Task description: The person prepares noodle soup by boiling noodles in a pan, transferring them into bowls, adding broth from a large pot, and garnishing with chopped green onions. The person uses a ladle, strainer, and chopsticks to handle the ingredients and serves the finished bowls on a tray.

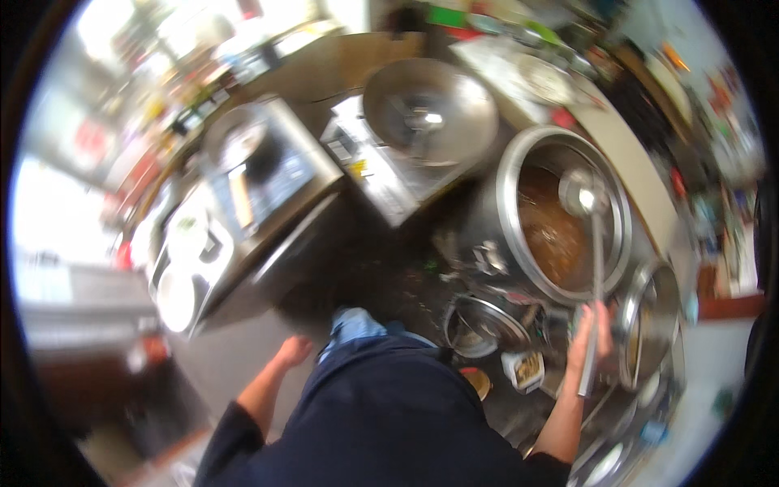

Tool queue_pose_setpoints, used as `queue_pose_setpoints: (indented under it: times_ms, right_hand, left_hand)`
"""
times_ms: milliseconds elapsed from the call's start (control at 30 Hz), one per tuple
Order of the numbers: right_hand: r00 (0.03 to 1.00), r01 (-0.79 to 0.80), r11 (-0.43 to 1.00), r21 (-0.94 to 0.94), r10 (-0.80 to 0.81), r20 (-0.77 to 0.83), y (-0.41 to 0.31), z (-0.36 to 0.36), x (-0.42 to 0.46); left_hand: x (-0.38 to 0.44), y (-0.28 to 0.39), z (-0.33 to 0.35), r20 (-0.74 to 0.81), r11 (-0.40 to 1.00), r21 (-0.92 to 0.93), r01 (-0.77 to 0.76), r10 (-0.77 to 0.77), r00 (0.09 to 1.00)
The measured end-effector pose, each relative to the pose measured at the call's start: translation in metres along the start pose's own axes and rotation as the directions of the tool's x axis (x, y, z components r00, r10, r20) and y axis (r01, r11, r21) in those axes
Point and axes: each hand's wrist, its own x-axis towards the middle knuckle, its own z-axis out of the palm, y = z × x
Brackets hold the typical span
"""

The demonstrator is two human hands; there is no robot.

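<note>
My right hand (589,341) grips the long handle of a metal ladle (597,255). The ladle's bowl is over the mouth of a large stainless steel stockpot (508,201), in front of me to the right. Brown liquid (551,228) with a bubbling or foamy patch fills part of this pot. Whether the bowl touches the liquid cannot be told. Beside my body, my left hand (296,351) hangs over the floor with its fingers curled and nothing visible in them. The picture is blurred.
A large wok (429,112) sits on a stove ahead. To the left, a wooden-handled pan (238,137) stands near a metal tray (210,289) with white bowls. Right of me are another metal pot (648,325), a steel basin (481,329) and a white tub (524,370).
</note>
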Motion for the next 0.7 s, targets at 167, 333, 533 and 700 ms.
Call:
queue_pose_setpoints:
  times_ms: [167, 333, 533, 700]
  right_hand:
    - [0.81, -0.5, 0.746, 0.44, 0.582, -0.065, 0.015, 0.046, 0.027]
    - [0.727, -0.62, 0.603, 0.503, 0.683, 0.077, 0.023, 0.057, 0.034]
    - [0.665, -0.611, 0.524, 0.594, 0.746, 0.025, 0.044, 0.067, 0.015]
    - [0.663, -0.6, 0.548, 0.583, 0.748, -0.02, 0.054, 0.065, -0.021]
  left_hand:
    - [-0.025, -0.013, -0.003, -0.052, 0.981, -0.181, 0.071, -0.081, 0.995]
    - [-0.044, -0.039, 0.004, -0.057, 0.962, -0.247, 0.112, -0.13, 0.99]
    - [-0.056, -0.1, 0.017, -0.028, 0.917, -0.36, 0.173, -0.196, 0.98]
    - [-0.068, -0.174, 0.01, 0.004, 0.854, -0.47, 0.223, -0.251, 0.968]
